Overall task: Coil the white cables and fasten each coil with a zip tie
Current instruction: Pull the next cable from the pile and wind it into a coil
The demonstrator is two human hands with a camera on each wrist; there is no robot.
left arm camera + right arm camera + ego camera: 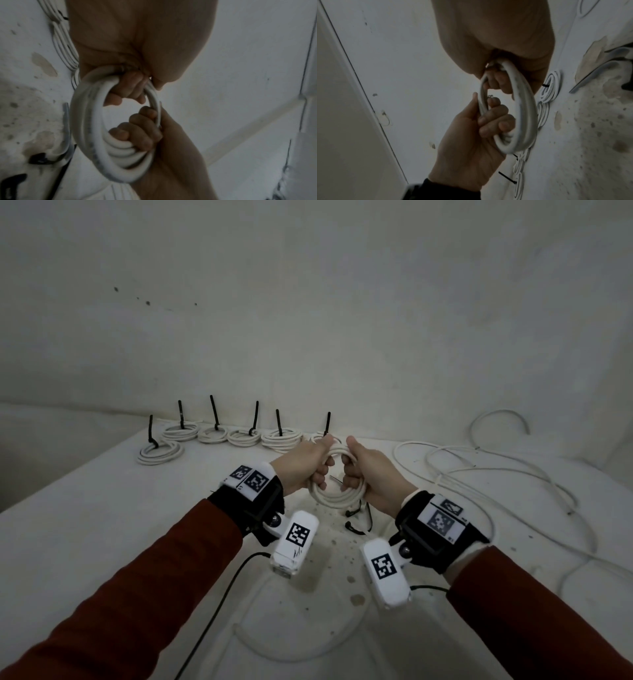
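A white cable coil [334, 498] of several loops hangs upright above the table, held between both hands. My left hand [317, 470] grips its left side with the fingers curled through the ring and the thumb on top. On the other side, my right hand [352, 474] grips it the same way. In the left wrist view the coil [85, 121] shows as an open ring, with my left fingers [126, 88] above and the right fingers [140, 129] below. No zip tie shows on this coil. The right wrist view shows the coil [525, 115] edge-on.
Several finished coils [213, 434] with upright black zip ties [214, 412] line the table's back edge. Loose black zip ties [354, 529] lie under my hands. Uncoiled white cables [479, 470] sprawl at the right, and another cable [308, 648] curves across the near table [102, 525].
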